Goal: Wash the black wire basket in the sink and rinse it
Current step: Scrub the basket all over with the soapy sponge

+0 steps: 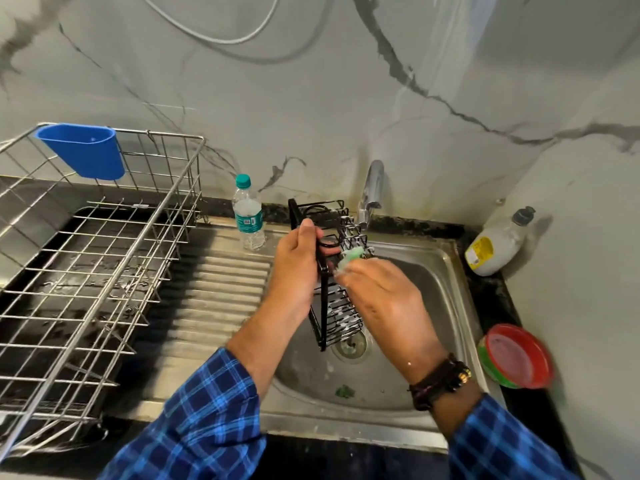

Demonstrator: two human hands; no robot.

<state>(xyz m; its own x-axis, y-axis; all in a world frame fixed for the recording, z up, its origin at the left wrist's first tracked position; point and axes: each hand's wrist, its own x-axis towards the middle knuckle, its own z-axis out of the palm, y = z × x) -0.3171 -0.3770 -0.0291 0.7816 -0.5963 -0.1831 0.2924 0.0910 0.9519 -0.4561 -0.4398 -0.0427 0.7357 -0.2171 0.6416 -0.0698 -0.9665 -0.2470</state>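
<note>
Over the middle of the sink (441, 292), the black wire basket (337, 317) stands on end and tilted, its lower corner just above the drain (351, 346) and its upper end reaching under the tap (372, 192) at twelve o'clock. White suds cling to the wires of its lower half, so I judge that the scrubbing step is under way and the rinse not yet done; whether water runs from the tap I cannot tell. The left hand (298, 268) grasps the basket's flat black frame bar at nine o'clock of the basket, thumb up along it and fingers curled round behind. The right hand (388, 299) comes in from four o'clock, fingers closed round a soapy green scrubber (349, 258) pressed to the wires near the basket's middle. To do this well, the scrubber should probably be worked along each wire and into the crossings, where grime tends to lodge, while the left hand turns the basket so that every face is reached; the part hidden under the left palm will need a change of grip. A wet, soapy frame is likely slippery, so a firm hold low over the bowl seems wise. Farther out, a ribbed drainboard (214, 289) lies at nine o'clock with a water bottle (247, 216) at ten, a steel dish rack (176, 136) carrying a blue cup (86, 152) beyond it, a dish-soap bottle (495, 247) at two, stacked red and green bowls (516, 356) at four, and a green scrap (344, 391) at six on the sink floor.
</note>
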